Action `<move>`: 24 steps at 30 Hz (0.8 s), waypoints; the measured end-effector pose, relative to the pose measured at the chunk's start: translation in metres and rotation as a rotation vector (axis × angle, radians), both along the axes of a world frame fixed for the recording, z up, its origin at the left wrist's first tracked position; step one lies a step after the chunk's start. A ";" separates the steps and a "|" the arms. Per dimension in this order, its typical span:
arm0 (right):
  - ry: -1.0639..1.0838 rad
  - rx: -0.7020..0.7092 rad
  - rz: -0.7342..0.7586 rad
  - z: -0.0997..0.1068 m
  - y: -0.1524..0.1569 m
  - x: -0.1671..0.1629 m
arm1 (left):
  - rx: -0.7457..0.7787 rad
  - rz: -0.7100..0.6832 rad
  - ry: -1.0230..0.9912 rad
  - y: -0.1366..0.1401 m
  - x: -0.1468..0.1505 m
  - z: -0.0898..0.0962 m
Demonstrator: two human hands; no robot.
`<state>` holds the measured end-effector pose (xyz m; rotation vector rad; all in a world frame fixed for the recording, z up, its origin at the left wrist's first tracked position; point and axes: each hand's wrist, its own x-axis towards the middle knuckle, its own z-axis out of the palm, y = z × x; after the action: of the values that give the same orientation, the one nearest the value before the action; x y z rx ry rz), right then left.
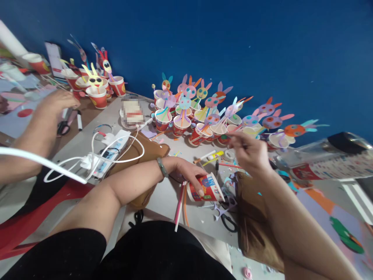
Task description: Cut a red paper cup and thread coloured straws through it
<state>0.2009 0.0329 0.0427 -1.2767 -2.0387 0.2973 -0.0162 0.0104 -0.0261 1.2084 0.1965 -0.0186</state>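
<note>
My left hand (189, 171), with a bracelet above the wrist, is closed around a red printed paper cup (211, 187). The cup lies tilted on its side, its wide rim facing right. Pink, white and orange strips (181, 206) hang from the cup's left end. My right hand (252, 152) is raised at the front of a group of paper cups, its fingers curled together. Whatever those fingers hold, if anything, is too blurred to make out. Behind it stand several cups with coloured paper rabbit heads (190, 91) on strips.
Black scissors (229, 223), paper scraps and a yellow glue tube (215, 155) lie around the cup. Left are a power strip (112, 153) with white cables and another person's arm (43, 116). More decorated cups (97, 97) stand behind. At right is a clear bottle (329, 155).
</note>
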 end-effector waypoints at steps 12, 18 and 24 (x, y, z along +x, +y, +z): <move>-0.540 -0.264 0.100 -0.069 0.021 0.048 | -0.153 0.289 -0.132 -0.003 -0.007 0.007; 0.660 -0.329 -0.141 -0.044 -0.021 0.014 | -0.314 0.605 -0.205 0.003 -0.003 0.009; 0.833 -0.306 -0.105 -0.047 -0.070 -0.025 | -0.416 0.780 -0.181 0.009 0.003 0.005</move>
<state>0.1758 -0.0375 -0.0046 -1.1524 -1.2375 0.9423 -0.0132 0.0190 -0.0216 0.6540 0.4686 0.6952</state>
